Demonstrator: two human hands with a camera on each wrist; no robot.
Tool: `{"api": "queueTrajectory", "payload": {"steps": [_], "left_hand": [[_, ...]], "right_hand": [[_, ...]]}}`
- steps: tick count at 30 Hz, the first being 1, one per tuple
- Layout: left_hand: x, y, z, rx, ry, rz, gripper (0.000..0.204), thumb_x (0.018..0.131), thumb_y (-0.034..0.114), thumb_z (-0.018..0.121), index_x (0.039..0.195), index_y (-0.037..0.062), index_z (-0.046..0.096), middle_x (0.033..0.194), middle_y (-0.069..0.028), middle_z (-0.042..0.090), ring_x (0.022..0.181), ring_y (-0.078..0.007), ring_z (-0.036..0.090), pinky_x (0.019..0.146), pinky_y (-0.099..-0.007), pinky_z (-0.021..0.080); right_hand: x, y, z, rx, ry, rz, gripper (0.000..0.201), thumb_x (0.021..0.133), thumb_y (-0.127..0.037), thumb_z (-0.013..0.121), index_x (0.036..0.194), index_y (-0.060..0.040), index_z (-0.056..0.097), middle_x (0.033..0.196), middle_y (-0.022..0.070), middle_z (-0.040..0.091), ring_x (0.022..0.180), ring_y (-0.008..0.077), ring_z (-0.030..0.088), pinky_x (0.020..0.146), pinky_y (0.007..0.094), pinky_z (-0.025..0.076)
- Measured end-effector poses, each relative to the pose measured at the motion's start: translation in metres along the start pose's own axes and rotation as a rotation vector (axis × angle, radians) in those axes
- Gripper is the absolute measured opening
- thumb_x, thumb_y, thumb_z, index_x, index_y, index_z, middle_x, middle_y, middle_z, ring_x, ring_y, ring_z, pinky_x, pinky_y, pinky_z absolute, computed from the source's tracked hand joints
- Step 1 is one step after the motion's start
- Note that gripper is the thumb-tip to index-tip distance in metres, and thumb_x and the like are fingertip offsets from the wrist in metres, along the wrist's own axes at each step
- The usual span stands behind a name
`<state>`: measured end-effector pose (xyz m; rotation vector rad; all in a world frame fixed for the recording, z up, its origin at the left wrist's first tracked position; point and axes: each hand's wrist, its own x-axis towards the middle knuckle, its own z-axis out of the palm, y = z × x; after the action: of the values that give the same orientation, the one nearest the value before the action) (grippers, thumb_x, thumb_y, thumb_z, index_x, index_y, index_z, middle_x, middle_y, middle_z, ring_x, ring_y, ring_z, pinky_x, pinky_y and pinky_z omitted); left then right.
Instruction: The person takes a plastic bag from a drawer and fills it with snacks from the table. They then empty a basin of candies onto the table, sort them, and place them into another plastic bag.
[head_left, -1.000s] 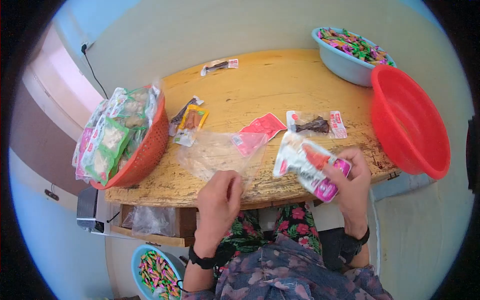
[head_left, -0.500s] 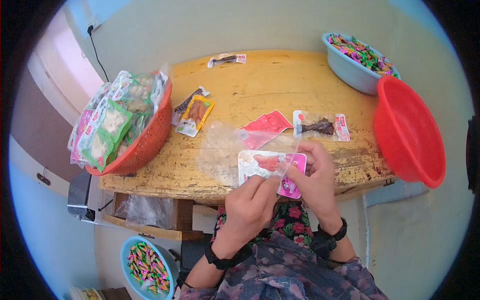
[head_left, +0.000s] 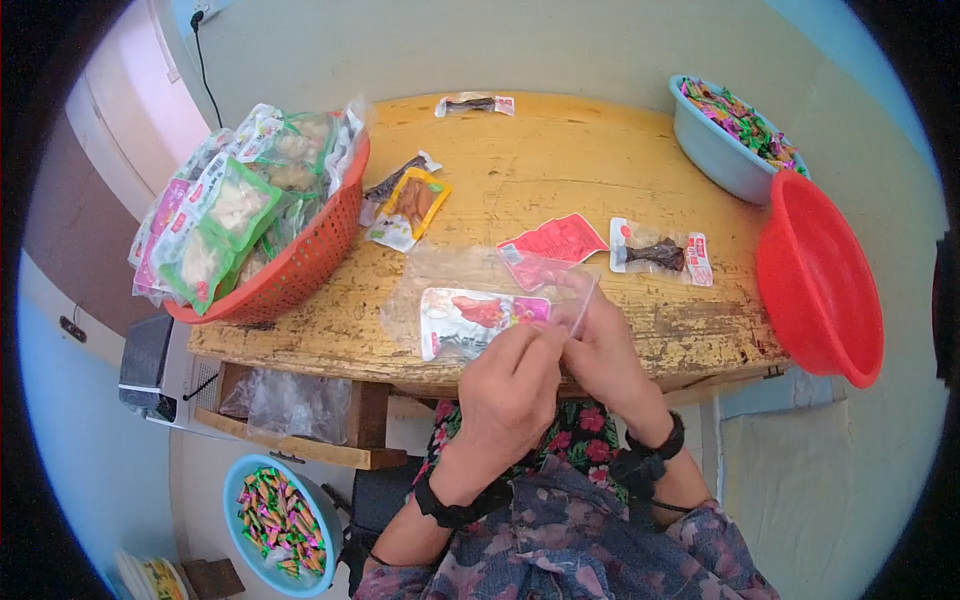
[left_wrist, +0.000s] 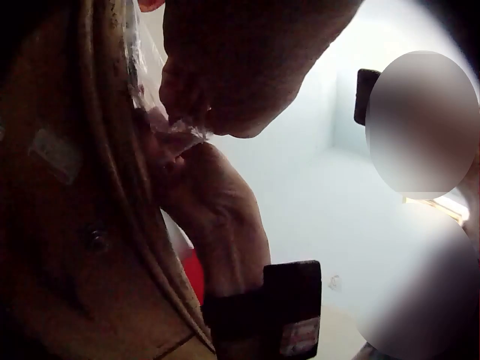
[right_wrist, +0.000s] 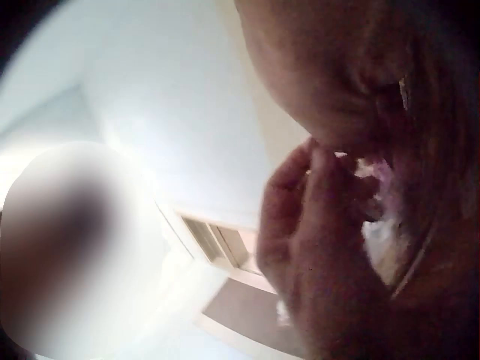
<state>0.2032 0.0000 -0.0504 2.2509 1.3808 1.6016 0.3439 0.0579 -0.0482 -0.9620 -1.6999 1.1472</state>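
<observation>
Over table (head_left: 590, 155), packet (head_left: 455, 322) in clear bag (head_left: 455, 267), print (head_left: 481, 310) in head view only

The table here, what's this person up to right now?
A person is at the table, with the left hand and right hand pinching a clear plastic bag near one end. A white and pink packet appears to be inside it. A yellow-edged packet lies beyond the bag, and a heaped basket stands to the left.
</observation>
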Motion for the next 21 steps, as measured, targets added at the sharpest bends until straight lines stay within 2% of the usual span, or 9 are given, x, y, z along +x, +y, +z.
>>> {"api": "queueTrajectory", "payload": {"steps": [1, 4, 7, 10, 13, 16, 17, 20, 21], "left_hand": [[0.000, -0.003, -0.002, -0.014, -0.003, -0.014, 0.026, 0.085, -0.004, 0.069, 0.111, -0.0009, 0.067, 0.093, -0.0147, 0.063, 0.081, -0.0334, 0.067, 0.069, -0.0415, 0.055], [-0.002, -0.003, -0.010, -0.007, 0.007, -0.080, 0.028, 0.085, -0.004, 0.069, 0.112, -0.0006, 0.067, 0.095, -0.0157, 0.065, 0.081, -0.0347, 0.067, 0.069, -0.0418, 0.055], [-0.002, -0.006, -0.010, -0.006, 0.076, -0.058, 0.027, 0.085, -0.004, 0.070, 0.112, -0.0006, 0.068, 0.094, -0.0164, 0.066, 0.081, -0.0347, 0.068, 0.068, -0.0419, 0.054], [-0.003, -0.007, -0.009, -0.032, 0.095, -0.089, 0.024, 0.086, -0.003, 0.070, 0.110, -0.0008, 0.069, 0.092, -0.0165, 0.067, 0.081, -0.0350, 0.067, 0.068, -0.0425, 0.054], [-0.002, -0.013, -0.009, -0.007, 0.131, -0.035, 0.019, 0.088, -0.003, 0.069, 0.106, -0.0008, 0.069, 0.088, -0.0169, 0.066, 0.080, -0.0357, 0.067, 0.069, -0.0429, 0.053], [-0.006, -0.022, -0.008, 0.001, 0.114, -0.104, 0.014, 0.090, -0.003, 0.068, 0.103, -0.0005, 0.067, 0.088, -0.0173, 0.066, 0.079, -0.0366, 0.066, 0.069, -0.0434, 0.052], [-0.007, -0.025, -0.007, 0.000, 0.087, -0.117, 0.013, 0.090, -0.003, 0.067, 0.103, -0.0004, 0.067, 0.088, -0.0174, 0.066, 0.078, -0.0367, 0.066, 0.069, -0.0434, 0.051], [-0.005, -0.026, -0.008, 0.026, 0.013, -0.134, 0.008, 0.093, -0.001, 0.065, 0.100, -0.0002, 0.065, 0.086, -0.0172, 0.065, 0.077, -0.0357, 0.065, 0.069, -0.0421, 0.050], [-0.004, -0.024, -0.008, 0.039, -0.017, -0.126, 0.004, 0.095, 0.000, 0.064, 0.099, -0.0003, 0.064, 0.085, -0.0168, 0.064, 0.076, -0.0346, 0.064, 0.069, -0.0409, 0.050]], "right_hand": [[0.001, -0.006, 0.000, -0.167, 0.005, 0.036, 0.040, 0.094, 0.008, 0.059, 0.133, 0.0006, 0.060, 0.122, 0.0095, 0.069, 0.113, 0.0167, 0.065, 0.098, 0.0320, 0.052], [0.005, 0.005, 0.004, -0.189, -0.051, -0.043, 0.045, 0.090, 0.004, 0.061, 0.135, 0.0020, 0.057, 0.105, 0.0230, 0.072, 0.098, 0.0274, 0.073, 0.083, 0.0391, 0.057], [0.007, 0.014, 0.009, -0.016, -0.228, -0.117, 0.034, 0.091, 0.000, 0.058, 0.125, 0.0020, 0.063, 0.106, 0.0239, 0.072, 0.098, 0.0317, 0.074, 0.082, 0.0411, 0.056], [0.006, 0.006, 0.009, -0.060, -0.328, -0.118, 0.028, 0.094, -0.004, 0.056, 0.119, 0.0012, 0.066, 0.105, 0.0256, 0.072, 0.098, 0.0372, 0.073, 0.083, 0.0442, 0.056], [0.006, 0.000, 0.000, -0.208, -0.466, -0.045, 0.027, 0.096, -0.008, 0.057, 0.121, -0.0003, 0.066, 0.106, 0.0254, 0.071, 0.097, 0.0413, 0.071, 0.082, 0.0461, 0.055], [-0.005, -0.009, -0.008, -0.334, -0.258, -0.287, 0.026, 0.100, -0.006, 0.060, 0.124, 0.0016, 0.065, 0.088, 0.0153, 0.070, 0.079, 0.0190, 0.069, 0.070, 0.0357, 0.055], [-0.010, -0.020, -0.018, -0.297, -0.245, -0.189, 0.023, 0.101, -0.010, 0.063, 0.120, 0.0008, 0.069, 0.090, 0.0113, 0.072, 0.079, 0.0172, 0.070, 0.069, 0.0344, 0.056], [-0.015, -0.021, -0.054, -0.242, -0.067, 0.009, 0.023, 0.100, -0.018, 0.064, 0.115, -0.0029, 0.071, 0.097, 0.0165, 0.072, 0.086, 0.0279, 0.072, 0.076, 0.0383, 0.055], [-0.014, -0.016, -0.068, -0.249, 0.062, -0.015, 0.023, 0.100, -0.019, 0.065, 0.114, -0.0027, 0.072, 0.097, 0.0150, 0.073, 0.084, 0.0250, 0.071, 0.075, 0.0360, 0.055]]}}
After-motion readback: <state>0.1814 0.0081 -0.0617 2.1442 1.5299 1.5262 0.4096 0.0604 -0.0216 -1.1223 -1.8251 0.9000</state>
